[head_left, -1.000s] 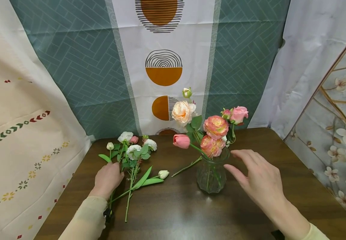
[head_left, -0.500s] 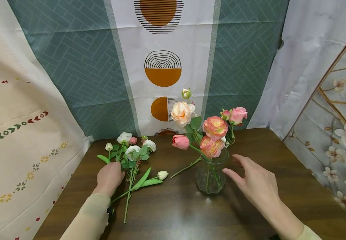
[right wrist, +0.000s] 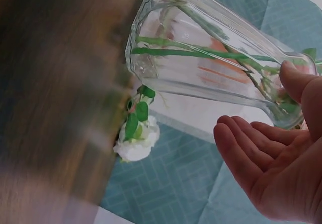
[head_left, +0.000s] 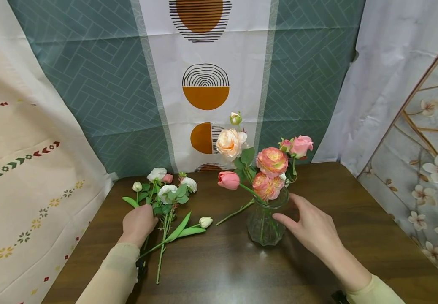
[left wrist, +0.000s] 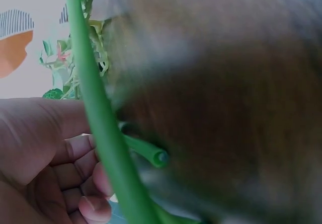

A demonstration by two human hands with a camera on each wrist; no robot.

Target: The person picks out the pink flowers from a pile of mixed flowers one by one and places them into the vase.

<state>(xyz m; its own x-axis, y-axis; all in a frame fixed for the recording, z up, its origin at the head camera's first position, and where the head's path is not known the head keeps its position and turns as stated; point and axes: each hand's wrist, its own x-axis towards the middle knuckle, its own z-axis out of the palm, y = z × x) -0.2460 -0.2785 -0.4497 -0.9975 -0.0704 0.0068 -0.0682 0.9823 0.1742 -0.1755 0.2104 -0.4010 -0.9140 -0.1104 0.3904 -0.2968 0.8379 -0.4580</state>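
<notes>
On the left of the table, my left hand [head_left: 139,226] is curled at the stems of several artificial flowers, including a white tulip bud [head_left: 137,186]. In the left wrist view, a green stem [left wrist: 103,118] crosses in front of the curled fingers [left wrist: 75,176]; what exactly they pinch is partly hidden. My right hand [head_left: 314,228] stands at the right side of a clear glass vase [head_left: 266,230], fingers spread and thumb at its neck; contact is unclear. Pink tulip [head_left: 228,180], peach rose [head_left: 229,144] and coral blooms [head_left: 272,162] rise from the vase.
White roses [head_left: 168,193] with leaves lie at the left back of the wooden table [head_left: 219,270]. A white tulip [head_left: 205,222] lies across another stem, its head to the right. One loose stem [head_left: 234,212] reaches toward the vase. Patterned cloth hangs behind.
My right hand has moved left, closer to the vase neck. The left hand stays almost still among the flower stems. The vase has not visibly moved.
</notes>
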